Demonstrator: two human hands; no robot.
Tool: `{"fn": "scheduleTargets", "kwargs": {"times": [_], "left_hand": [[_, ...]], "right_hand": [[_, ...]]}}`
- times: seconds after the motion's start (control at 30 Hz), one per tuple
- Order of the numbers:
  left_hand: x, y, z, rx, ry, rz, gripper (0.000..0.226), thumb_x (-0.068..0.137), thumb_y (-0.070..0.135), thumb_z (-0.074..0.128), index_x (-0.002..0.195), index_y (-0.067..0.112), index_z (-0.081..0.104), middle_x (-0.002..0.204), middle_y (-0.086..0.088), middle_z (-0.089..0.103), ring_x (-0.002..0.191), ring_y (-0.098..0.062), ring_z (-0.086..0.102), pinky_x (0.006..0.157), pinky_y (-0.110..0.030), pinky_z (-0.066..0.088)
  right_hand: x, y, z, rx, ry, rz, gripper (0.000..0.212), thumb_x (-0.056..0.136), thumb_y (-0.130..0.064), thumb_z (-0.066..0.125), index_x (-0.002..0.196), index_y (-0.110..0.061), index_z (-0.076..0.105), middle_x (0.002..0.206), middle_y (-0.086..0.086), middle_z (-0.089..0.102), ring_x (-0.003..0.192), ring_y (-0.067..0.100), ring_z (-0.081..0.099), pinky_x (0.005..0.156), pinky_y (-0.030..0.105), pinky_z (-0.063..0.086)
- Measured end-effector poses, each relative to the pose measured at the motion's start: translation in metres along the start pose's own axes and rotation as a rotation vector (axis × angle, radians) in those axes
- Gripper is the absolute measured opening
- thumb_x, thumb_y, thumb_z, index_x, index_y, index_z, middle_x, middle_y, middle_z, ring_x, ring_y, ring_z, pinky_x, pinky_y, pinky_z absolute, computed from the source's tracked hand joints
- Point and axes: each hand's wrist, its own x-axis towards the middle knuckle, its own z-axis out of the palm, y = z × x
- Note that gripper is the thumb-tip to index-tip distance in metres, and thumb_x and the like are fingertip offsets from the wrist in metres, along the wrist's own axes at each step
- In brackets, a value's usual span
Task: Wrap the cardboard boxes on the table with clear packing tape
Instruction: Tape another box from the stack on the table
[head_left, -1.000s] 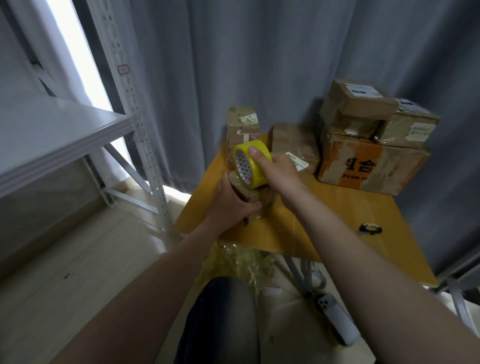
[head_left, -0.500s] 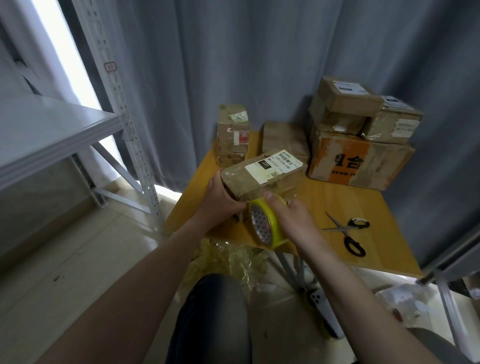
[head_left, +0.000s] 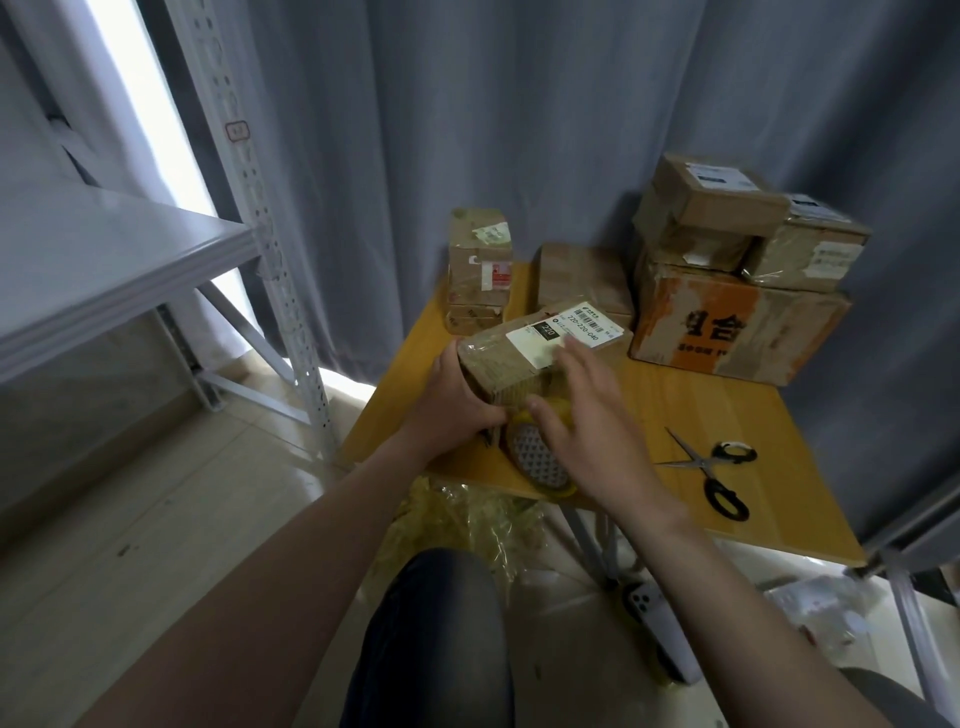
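A small cardboard box (head_left: 511, 364) with a white shipping label sits tilted near the front left of the yellow table (head_left: 810, 499). My left hand (head_left: 457, 402) grips its near left end. The yellow roll of packing tape (head_left: 537, 462) lies at the table's front edge, just below the box. My right hand (head_left: 587, 415) is above the roll, fingers straight and spread, reaching toward the box's labelled top. The hand is blurred, and whether it touches the box is unclear.
Black-handled scissors (head_left: 714, 470) lie on the table to the right. Several taped boxes are stacked at the back right (head_left: 727, 322), with two smaller ones (head_left: 478, 265) behind the held box. A metal shelf (head_left: 104, 270) stands left. A phone (head_left: 660, 634) and crumpled plastic (head_left: 467, 519) lie on the floor.
My right hand swung the tape roll from above the box down to the front, then let it go and opened. The roll now lies on the table edge.
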Motion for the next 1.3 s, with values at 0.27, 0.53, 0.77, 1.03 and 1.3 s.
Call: {"fn": "scheduleTargets", "kwargs": {"times": [0.27, 0.53, 0.77, 1.03, 1.3], "left_hand": [[-0.003, 0.000, -0.003, -0.012, 0.040, 0.032, 0.100, 0.071, 0.075, 0.076, 0.146, 0.022, 0.035, 0.142, 0.003, 0.051, 0.130, -0.016, 0.053, 0.108, -0.042, 0.051], [-0.006, 0.012, -0.005, 0.171, -0.015, 0.102, 0.054, 0.104, 0.010, 0.056, 0.151, -0.006, 0.033, 0.149, -0.020, 0.043, 0.133, -0.015, 0.036, 0.101, 0.006, 0.009], [-0.004, 0.011, -0.007, 0.083, 0.054, 0.085, 0.091, 0.081, 0.065, 0.066, 0.143, 0.003, 0.039, 0.138, -0.011, 0.052, 0.126, -0.023, 0.053, 0.107, -0.043, 0.051], [-0.007, 0.010, -0.004, -0.016, 0.003, -0.075, 0.120, 0.054, 0.054, 0.098, 0.146, 0.018, 0.031, 0.142, 0.002, 0.049, 0.132, -0.016, 0.051, 0.110, -0.041, 0.049], [-0.004, 0.027, 0.003, -0.034, -0.020, -0.189, 0.087, 0.061, 0.056, 0.090, 0.131, 0.022, 0.049, 0.118, 0.010, 0.066, 0.107, -0.012, 0.063, 0.095, -0.038, 0.053]], "right_hand": [[0.035, -0.023, 0.004, -0.392, -0.426, -0.191, 0.072, 0.106, -0.061, 0.014, 0.162, -0.018, 0.029, 0.171, -0.003, 0.022, 0.159, 0.015, 0.008, 0.129, 0.046, -0.007], [0.089, -0.039, 0.043, -0.369, -0.471, -0.154, 0.077, 0.104, -0.063, 0.009, 0.164, -0.017, 0.023, 0.173, 0.008, 0.010, 0.160, 0.021, 0.002, 0.129, 0.049, 0.000], [0.065, -0.039, 0.020, -0.330, -0.490, -0.155, 0.068, 0.108, -0.058, 0.015, 0.164, -0.019, 0.022, 0.171, 0.003, 0.022, 0.159, 0.016, 0.008, 0.128, 0.048, -0.006], [-0.005, -0.019, 0.001, 0.224, -0.133, 0.054, 0.048, 0.102, -0.037, 0.061, 0.149, -0.028, 0.051, 0.151, -0.008, 0.053, 0.142, 0.014, 0.043, 0.121, 0.038, 0.029], [-0.020, 0.026, -0.027, 0.677, -0.145, 0.341, 0.024, 0.088, -0.036, 0.079, 0.105, -0.021, 0.070, 0.093, -0.008, 0.077, 0.086, 0.006, 0.072, 0.067, 0.012, 0.051]]}}
